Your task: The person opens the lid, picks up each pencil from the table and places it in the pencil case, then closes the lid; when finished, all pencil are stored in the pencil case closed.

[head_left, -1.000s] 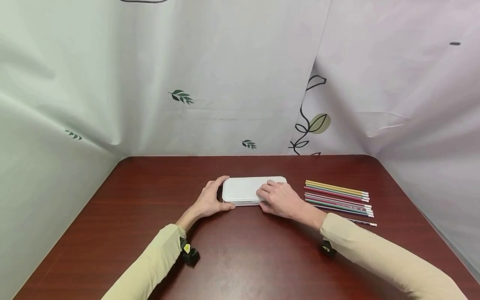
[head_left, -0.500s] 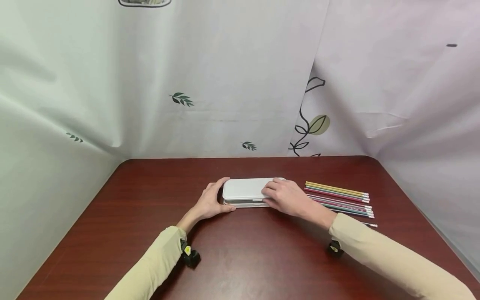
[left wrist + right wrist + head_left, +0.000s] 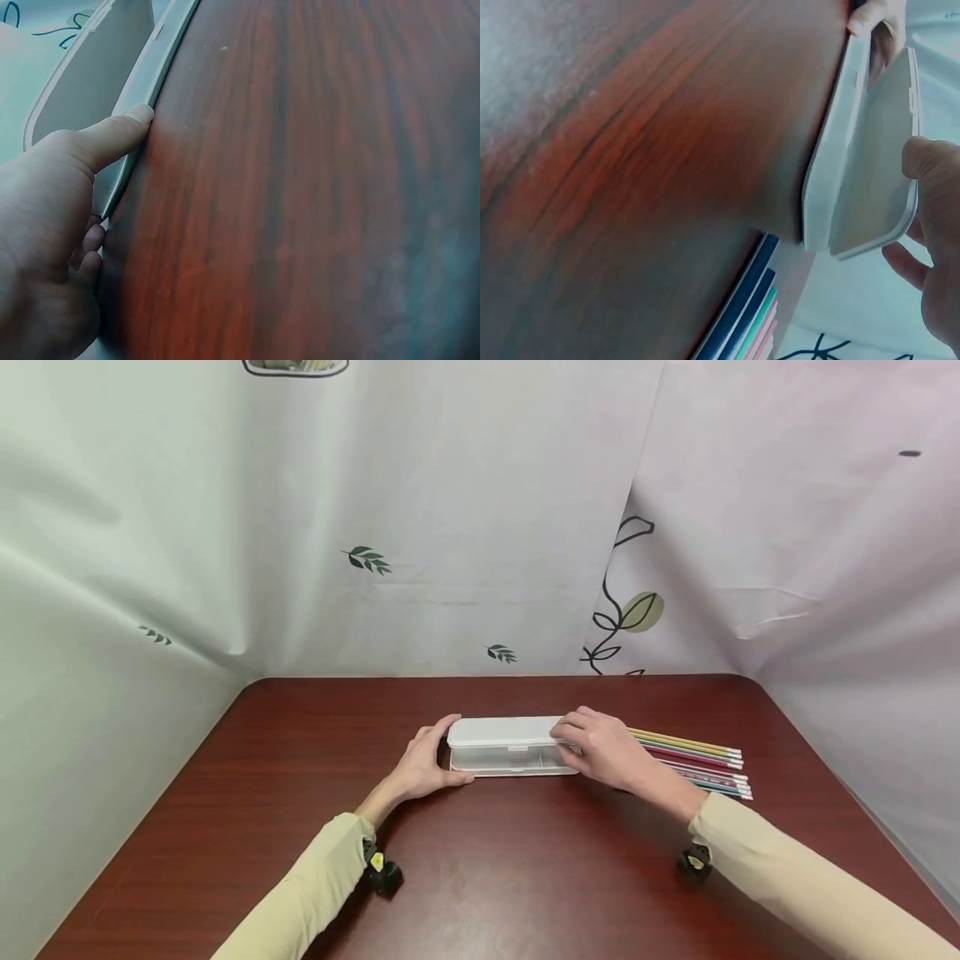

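A white pencil case [image 3: 487, 762] sits near the middle of the table, its lid [image 3: 498, 730] tilted up along the front with the hinge at the back. My left hand [image 3: 420, 766] grips the case's left end, and its thumb [image 3: 120, 135] lies along the front edge of the base. At the right end of the lid, my right hand [image 3: 606, 752] pinches the rim. In the right wrist view the thumb [image 3: 921, 157] is on the lid's edge, and the lid stands at an angle above the base [image 3: 831, 172]. Through the gap, a divider shows inside.
Several pencils [image 3: 686, 743] with white erasers lie in rows to the right of the case, partly behind my right forearm. Their ends [image 3: 750, 289] show in the right wrist view. A white patterned curtain [image 3: 450, 527] hangs around the table [image 3: 480, 860].
The lid has gone from closed to raised at the front, lifted by my right hand, which has moved right along it. My left hand has kept its place at the left end.
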Demonstrator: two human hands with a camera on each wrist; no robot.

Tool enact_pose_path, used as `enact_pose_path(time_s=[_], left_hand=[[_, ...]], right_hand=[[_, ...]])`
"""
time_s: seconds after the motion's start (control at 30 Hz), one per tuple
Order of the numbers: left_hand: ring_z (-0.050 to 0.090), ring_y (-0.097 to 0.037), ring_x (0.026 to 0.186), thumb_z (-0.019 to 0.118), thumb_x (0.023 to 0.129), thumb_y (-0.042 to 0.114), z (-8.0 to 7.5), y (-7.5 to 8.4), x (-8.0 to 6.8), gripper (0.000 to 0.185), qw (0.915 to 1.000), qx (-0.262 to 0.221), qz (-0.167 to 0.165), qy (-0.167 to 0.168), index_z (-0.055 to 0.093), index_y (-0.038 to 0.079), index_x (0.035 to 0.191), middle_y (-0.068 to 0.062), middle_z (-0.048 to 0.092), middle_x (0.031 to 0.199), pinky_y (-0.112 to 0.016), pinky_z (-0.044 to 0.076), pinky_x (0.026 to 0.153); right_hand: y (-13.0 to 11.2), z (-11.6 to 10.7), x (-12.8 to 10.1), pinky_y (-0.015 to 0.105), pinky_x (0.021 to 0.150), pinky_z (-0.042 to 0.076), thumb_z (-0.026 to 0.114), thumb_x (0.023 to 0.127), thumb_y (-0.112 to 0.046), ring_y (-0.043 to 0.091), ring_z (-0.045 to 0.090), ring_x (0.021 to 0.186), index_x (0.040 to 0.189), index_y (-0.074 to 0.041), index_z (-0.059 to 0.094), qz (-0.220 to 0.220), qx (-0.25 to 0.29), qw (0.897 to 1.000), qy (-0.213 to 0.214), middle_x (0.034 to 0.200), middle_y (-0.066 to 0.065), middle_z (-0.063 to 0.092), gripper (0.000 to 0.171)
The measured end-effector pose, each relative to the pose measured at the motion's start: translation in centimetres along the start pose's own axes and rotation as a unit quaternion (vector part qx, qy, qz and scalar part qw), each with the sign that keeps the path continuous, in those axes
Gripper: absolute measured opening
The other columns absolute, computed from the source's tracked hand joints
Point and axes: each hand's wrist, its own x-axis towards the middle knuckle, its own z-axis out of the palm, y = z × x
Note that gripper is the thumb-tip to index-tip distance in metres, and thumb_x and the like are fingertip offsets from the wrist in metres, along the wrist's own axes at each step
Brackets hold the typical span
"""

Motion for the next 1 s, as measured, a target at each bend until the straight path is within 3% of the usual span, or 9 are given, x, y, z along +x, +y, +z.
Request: enact_pose_path(time_s=[0.4,0.77,1.0], left_hand=[[0.038,-0.025,0.109,0.082,0.057,0.044,-0.2,0.1,0.1,0.102,1.0,-0.007,0.0,0.004,0.028,0.022,0.14,-0.006,0.047,0.121,-0.044,0.035,0.086],[0.036,-0.018,0.114,0.082,0.058,0.043,-0.2,-0.1,0.1,0.103,0.9998,-0.001,0.018,0.01,0.024,0.019,0.139,0.0,0.049,0.127,-0.042,0.029,0.092],[0.036,-0.018,0.114,0.083,0.058,0.042,0.0,-0.3,0.0,0.105,0.9993,-0.013,0.033,0.015,0.023,0.017,0.14,0.002,0.049,0.129,-0.044,0.027,0.093]], right_hand=[[2.0,-1.0,0.0,0.026,0.065,0.044,0.066,0.07,-0.001,0.014,0.052,0.079,0.088,-0.004,0.066,0.005,0.077,0.994,0.083,0.088,0.002,0.06,0.017],[3.5,-1.4,0.6,0.03,0.064,0.045,0.065,0.073,0.0,0.013,0.056,0.076,0.089,-0.005,0.067,0.082,0.124,0.985,0.086,0.086,0.001,0.063,0.017],[4.4,-1.3,1.0,0.03,0.066,0.044,0.065,0.078,-0.003,0.013,0.059,0.078,0.09,-0.007,0.068,0.156,0.131,0.976,0.081,0.087,0.0,0.065,0.014]])
